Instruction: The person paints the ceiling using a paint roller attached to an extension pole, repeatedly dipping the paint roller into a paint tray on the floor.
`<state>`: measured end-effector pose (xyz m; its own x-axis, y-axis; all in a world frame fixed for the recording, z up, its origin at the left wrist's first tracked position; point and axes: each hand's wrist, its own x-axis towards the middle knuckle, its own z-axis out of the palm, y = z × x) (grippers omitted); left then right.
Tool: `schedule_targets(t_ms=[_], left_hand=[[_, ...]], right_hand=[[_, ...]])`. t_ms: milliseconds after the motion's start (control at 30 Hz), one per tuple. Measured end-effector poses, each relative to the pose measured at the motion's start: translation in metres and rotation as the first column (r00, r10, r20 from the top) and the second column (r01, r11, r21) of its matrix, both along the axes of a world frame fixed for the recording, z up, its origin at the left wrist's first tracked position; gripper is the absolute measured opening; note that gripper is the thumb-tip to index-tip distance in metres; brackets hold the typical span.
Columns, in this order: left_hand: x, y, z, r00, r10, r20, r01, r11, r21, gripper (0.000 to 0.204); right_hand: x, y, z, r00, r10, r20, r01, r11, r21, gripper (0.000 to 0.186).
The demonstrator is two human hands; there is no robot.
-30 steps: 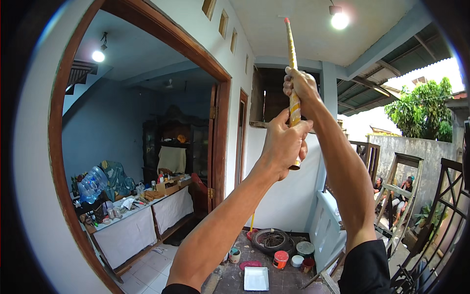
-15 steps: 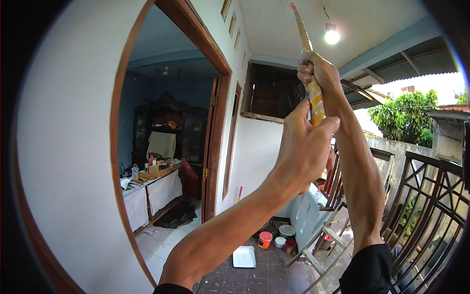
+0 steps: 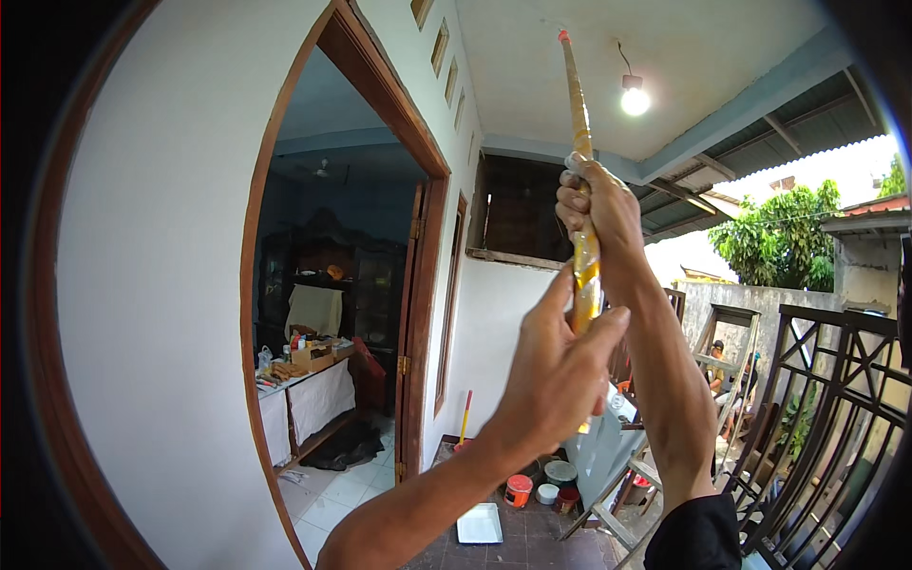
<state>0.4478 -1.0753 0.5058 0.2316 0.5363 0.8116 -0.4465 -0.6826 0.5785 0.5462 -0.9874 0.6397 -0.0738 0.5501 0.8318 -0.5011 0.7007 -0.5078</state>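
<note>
While the right hand (image 3: 602, 204) clenches the long, tapering, yellow-and-silver wrapped pole (image 3: 577, 103) at the frame's upper centre, the left hand (image 3: 559, 370) curls round it lower down, thumb and forefinger parted.

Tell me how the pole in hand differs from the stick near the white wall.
The pole is held by the right hand, with the left hand lower on it; the stick stands unheld near the white wall. The pole has patchy yellow wrapping, while the stick looks plain yellow below its red top. In this view the pole looks thicker than the stick. Both have red tops.
</note>
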Motion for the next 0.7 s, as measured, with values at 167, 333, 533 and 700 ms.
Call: schedule_targets(t_ms=[167,333,533,700], left_hand=[[-0.008,0.067,0.014,0.996,0.076,-0.047,-0.076,0.997,0.015,0.042],[0.000,0.149,0.033,0.998,0.058,-0.031,-0.058,0.998,0.005,0.033],[0.012,0.247,0.051,1.000,-0.004,0.016,0.004,1.000,-0.020,0.023],[0.008,0.309,0.066,0.999,0.039,0.006,-0.039,0.998,-0.052,0.020]], right_hand=[[-0.008,0.065,0.011,0.999,-0.030,-0.031,0.030,1.000,0.008,0.016],[-0.005,0.148,0.031,1.000,-0.013,-0.022,0.013,1.000,0.010,0.016],[0.004,0.249,0.048,0.999,-0.047,-0.011,0.047,0.998,0.049,0.018],[0.001,0.310,0.062,0.997,-0.079,0.003,0.078,0.996,0.047,0.018]])
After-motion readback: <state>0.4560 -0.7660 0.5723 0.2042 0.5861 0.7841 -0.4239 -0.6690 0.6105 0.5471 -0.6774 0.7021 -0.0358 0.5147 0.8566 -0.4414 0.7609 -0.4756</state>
